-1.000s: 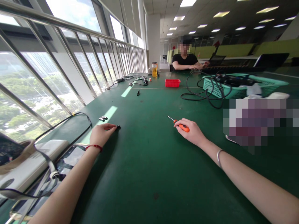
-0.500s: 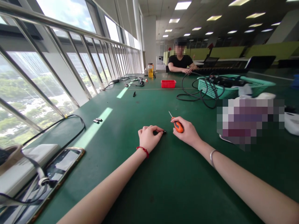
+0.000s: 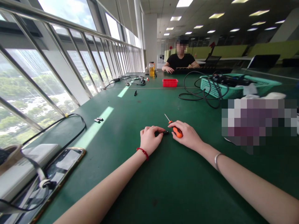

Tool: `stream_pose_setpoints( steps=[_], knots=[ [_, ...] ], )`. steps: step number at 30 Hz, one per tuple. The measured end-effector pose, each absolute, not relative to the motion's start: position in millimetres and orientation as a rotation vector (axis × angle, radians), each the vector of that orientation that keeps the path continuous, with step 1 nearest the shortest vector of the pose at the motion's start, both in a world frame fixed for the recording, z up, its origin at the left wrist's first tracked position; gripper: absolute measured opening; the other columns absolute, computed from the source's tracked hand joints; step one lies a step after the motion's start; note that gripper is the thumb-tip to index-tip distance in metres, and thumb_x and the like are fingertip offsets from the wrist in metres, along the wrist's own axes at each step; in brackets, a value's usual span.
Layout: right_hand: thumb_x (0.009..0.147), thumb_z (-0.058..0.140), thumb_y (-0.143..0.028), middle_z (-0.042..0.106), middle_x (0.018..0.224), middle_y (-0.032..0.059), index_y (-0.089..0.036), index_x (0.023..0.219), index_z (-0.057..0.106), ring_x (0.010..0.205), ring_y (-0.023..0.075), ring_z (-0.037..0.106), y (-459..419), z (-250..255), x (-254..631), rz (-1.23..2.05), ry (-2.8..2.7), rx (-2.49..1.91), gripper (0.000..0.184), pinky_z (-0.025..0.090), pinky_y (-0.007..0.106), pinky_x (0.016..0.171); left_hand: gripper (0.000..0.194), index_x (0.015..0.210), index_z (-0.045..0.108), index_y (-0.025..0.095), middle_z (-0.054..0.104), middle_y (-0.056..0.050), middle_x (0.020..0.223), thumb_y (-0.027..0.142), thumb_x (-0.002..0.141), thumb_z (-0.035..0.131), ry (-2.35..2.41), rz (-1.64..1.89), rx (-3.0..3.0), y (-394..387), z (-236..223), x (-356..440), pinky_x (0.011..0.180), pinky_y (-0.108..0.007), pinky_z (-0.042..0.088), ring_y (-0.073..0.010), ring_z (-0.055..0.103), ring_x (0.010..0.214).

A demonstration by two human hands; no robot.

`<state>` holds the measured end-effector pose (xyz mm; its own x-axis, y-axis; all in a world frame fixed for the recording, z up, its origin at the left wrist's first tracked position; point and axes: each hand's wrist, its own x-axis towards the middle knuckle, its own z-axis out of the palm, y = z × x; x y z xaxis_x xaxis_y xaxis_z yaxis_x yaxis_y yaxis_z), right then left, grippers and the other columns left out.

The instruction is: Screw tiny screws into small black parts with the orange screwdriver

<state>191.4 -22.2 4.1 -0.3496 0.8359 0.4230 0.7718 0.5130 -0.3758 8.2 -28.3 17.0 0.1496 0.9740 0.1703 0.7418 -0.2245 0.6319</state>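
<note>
My left hand (image 3: 149, 138), with a red string round its wrist, is curled on the green table (image 3: 149, 186) and pinches a small black part (image 3: 164, 133) against the surface. Right beside it, my right hand (image 3: 187, 136) grips a small screwdriver with an orange handle (image 3: 177, 132), whose thin metal shaft points up and away to the left. The two hands almost touch, with the black part lying between them.
A phone (image 3: 59, 169) and a white box with cables lie at the near left by the window rail. Two small black pieces (image 3: 98, 119) rest further left. A red tray (image 3: 170, 82), a teal basket (image 3: 235, 87) of cables and a person seated at the far end are beyond.
My left hand slid the small black part from the left across the table to the middle. My right hand drew the screwdriver in beside it, and its shaft now leans further left.
</note>
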Motion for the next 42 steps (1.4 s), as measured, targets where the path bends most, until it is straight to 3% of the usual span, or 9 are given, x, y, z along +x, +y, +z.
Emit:
stream_pose_setpoints(
  steps=[12, 37, 42],
  knots=[
    [0.082, 0.055, -0.024, 0.061, 0.088, 0.0028, -0.022, 0.094, 0.063, 0.069, 0.0148, 0.051, -24.3, 6.0, 187.9, 0.074, -2.252, -1.266, 0.015, 0.043, 0.028, 0.069, 0.024, 0.091, 0.071, 0.031, 0.07, 0.004, 0.095, 0.023, 0.079, 0.051, 1.621, 0.792, 2.063, -29.3, 17.5, 7.9, 0.098, -0.042, 0.03, -0.0209, 0.053, 0.103],
    [0.081, 0.054, -0.02, 0.063, 0.09, 0.0025, -0.023, 0.093, 0.066, 0.07, 0.0148, 0.053, -23.8, 4.3, 191.4, 0.109, -2.258, -1.234, 0.018, 0.043, 0.028, 0.069, 0.022, 0.087, 0.071, 0.03, 0.071, 0.005, 0.093, 0.027, 0.08, 0.05, 1.65, 0.813, 2.051, -29.2, 17.4, 9.8, 0.098, -0.042, 0.03, -0.0212, 0.053, 0.102],
    [0.081, 0.054, -0.021, 0.063, 0.09, 0.0028, -0.024, 0.093, 0.066, 0.071, 0.0154, 0.054, -24.7, 4.9, 191.0, 0.109, -2.257, -1.241, 0.017, 0.044, 0.029, 0.069, 0.017, 0.088, 0.071, 0.03, 0.071, 0.004, 0.091, 0.034, 0.078, 0.058, 1.648, 0.807, 2.067, -29.2, 16.4, 9.1, 0.097, -0.042, 0.031, -0.0223, 0.054, 0.101]
  ],
)
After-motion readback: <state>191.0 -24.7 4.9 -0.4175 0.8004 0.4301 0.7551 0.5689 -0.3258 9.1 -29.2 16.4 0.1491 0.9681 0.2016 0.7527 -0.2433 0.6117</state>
